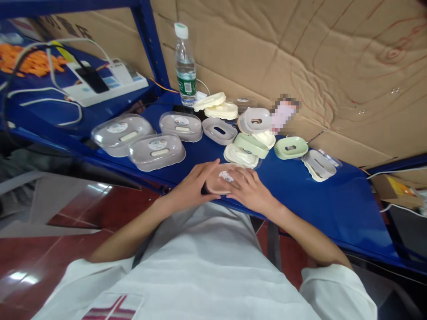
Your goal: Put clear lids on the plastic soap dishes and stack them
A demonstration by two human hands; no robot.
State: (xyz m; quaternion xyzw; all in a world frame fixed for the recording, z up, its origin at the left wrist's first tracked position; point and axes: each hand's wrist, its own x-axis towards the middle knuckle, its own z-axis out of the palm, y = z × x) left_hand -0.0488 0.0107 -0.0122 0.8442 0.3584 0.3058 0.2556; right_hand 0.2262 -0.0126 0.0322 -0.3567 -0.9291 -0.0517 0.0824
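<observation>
A water bottle (186, 73) stands upright near the back of the blue desk (333, 209). Nearer the person than the bottle and to its right, at the desk's front edge, is a pink container (214, 184) with a patterned sticker on top. Both hands are closed around it: the left hand (195, 180) grips its left end, thumb along the near side and fingers on the far side, while the right hand (251, 189) grips its right end, fingers spread over the top.

In front of the bottle and to its left sit three grey containers (143, 155) with clear covers and stickers. Just right of the bottle lie two cream pieces (220, 110), one resting on the other. Farther right of it come a grey slotted tray (230, 134), a green dish (253, 146) and a second green dish (285, 149). Well left of the bottle are a white power strip (133, 86) and orange pieces (26, 60). Cardboard (233, 58) rises behind the bottle.
</observation>
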